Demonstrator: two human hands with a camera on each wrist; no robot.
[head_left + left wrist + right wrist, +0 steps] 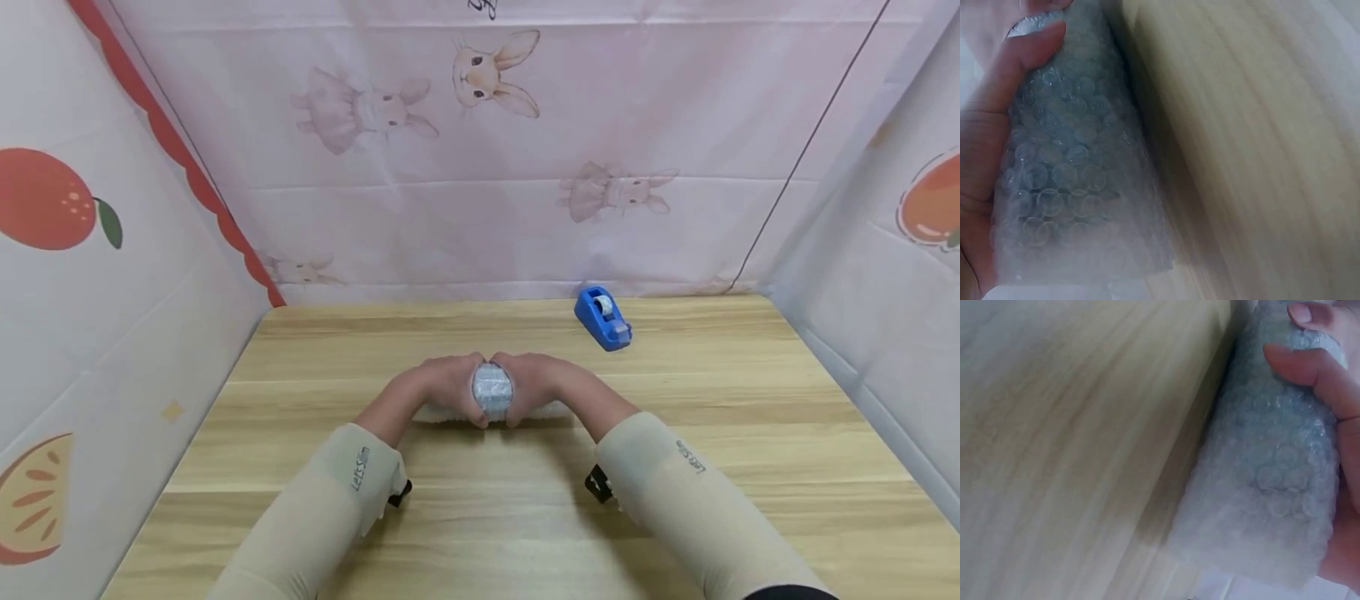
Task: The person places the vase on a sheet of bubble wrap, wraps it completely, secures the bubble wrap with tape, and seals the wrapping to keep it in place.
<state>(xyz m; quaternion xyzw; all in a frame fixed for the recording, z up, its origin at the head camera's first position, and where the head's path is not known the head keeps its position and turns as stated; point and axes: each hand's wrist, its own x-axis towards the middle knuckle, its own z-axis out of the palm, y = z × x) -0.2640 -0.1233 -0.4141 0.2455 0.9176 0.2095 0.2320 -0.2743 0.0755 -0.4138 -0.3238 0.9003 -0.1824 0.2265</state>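
Note:
A roll of bubble wrap (492,392) lies crosswise in the middle of the table, its ends sticking out beyond both hands. My left hand (452,385) grips it from the left, and my right hand (534,383) grips it from the right. The two hands meet behind the roll, thumbs on the near side. In the left wrist view the thumb (1038,47) presses on the bubbly plastic (1072,144). The right wrist view has the other thumb (1300,365) curled over the wrap (1260,469). Something bluish-grey shows faintly through the layers; its kind is hidden.
A blue tape dispenser (603,318) with a roll of tape stands at the back right of the wooden table (525,533). Pink printed cloth (480,225) hangs behind the far edge, and white printed cloths (150,333) flank both sides.

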